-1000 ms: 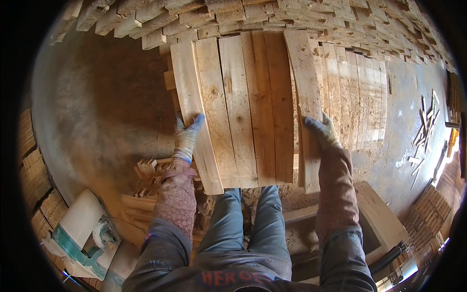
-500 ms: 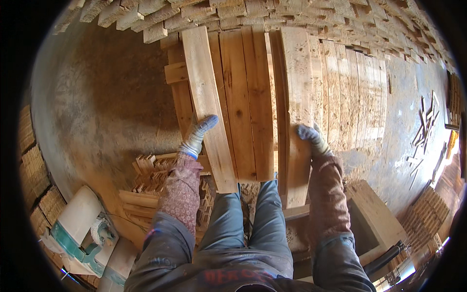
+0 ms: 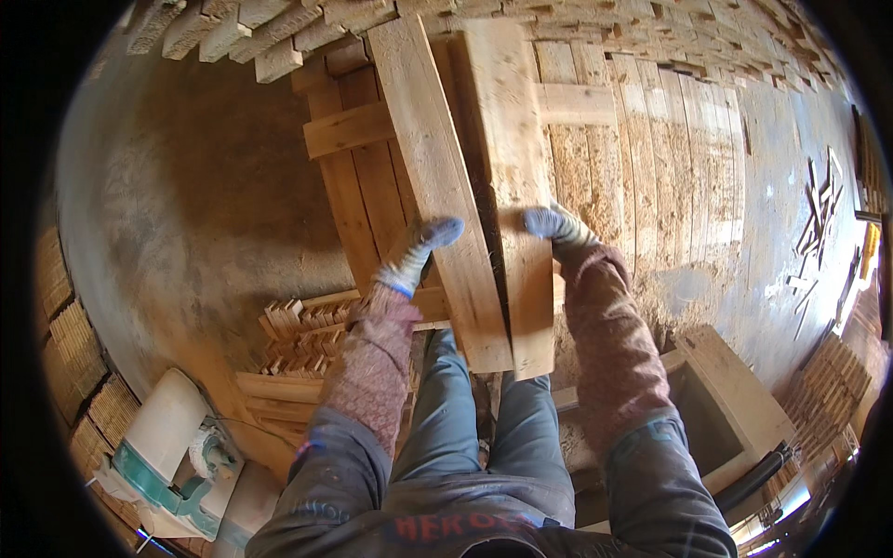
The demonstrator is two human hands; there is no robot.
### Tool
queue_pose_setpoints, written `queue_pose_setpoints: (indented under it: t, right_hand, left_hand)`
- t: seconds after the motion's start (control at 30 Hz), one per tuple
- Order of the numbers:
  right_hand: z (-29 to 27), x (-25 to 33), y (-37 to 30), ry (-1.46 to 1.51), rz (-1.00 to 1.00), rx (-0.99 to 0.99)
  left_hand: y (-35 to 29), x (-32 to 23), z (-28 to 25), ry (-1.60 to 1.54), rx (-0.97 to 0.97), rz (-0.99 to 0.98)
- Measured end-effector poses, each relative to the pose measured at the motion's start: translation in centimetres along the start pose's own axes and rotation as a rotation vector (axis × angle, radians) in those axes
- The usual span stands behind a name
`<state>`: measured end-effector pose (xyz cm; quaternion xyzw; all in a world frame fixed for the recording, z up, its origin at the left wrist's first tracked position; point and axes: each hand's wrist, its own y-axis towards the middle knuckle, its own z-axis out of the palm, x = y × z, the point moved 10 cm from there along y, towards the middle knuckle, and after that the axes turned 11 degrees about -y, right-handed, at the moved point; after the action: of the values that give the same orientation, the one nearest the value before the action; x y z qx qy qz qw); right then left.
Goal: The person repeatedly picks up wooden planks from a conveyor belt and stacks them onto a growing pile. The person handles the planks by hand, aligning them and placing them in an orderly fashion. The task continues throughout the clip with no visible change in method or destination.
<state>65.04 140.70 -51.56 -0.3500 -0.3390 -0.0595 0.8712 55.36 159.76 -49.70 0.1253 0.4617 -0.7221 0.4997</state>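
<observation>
My left hand (image 3: 420,249), in a knitted glove, grips the outer edge of a long wooden board (image 3: 445,186), its thumb lying over the top face. My right hand (image 3: 556,226), gloved too, holds the outer edge of a second board (image 3: 510,139) in the same way. The two boards point away from me and lean toward each other. Their near ends almost meet above my knees, with a narrow dark gap between them. Underneath lie more boards (image 3: 372,200) and a crosspiece (image 3: 349,130). My fingers below the boards are hidden.
Stacked timber (image 3: 651,28) lines the far side. A row of boards (image 3: 665,167) lies to the right, strewn with sawdust. Small wood pieces (image 3: 302,330) are piled left of my legs. A white-and-green machine (image 3: 163,456) stands lower left, a wooden box (image 3: 721,400) lower right.
Both hands have come closer together, bringing the two boards almost edge to edge. The left board moved right, the right board left. More of the crosspiece now shows.
</observation>
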Motion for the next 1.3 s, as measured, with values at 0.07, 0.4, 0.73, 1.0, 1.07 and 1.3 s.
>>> queue_pose_setpoints:
  t: [0.07,0.4,0.73,1.0,1.07,1.3]
  right_hand:
    - [-0.3,0.9,0.5,0.003,-0.063,-0.053]
    - [1.5,8.3,-11.3,-0.982,0.339,-0.888]
    - [-3.3,1.5,-6.2,0.027,-0.099,-0.611]
    - [2.1,9.3,-24.0,-0.043,-0.213,-0.743]
    - [3.0,9.3,-33.8,0.123,-0.384,-0.871]
    - [15.1,8.5,-70.6,0.424,-0.629,-1.515]
  left_hand:
    - [1.1,-0.5,2.9,0.135,-0.004,-0.016]
    - [-3.5,-4.1,4.5,0.561,-0.506,-0.051]
    - [-0.4,1.7,-0.9,0.356,-0.414,-0.098]
    - [-5.4,-4.4,10.8,0.161,-0.184,-0.219]
    - [-7.9,-8.4,24.4,0.400,0.019,-0.132]
    - [-22.1,-8.2,61.5,0.431,0.922,-0.391]
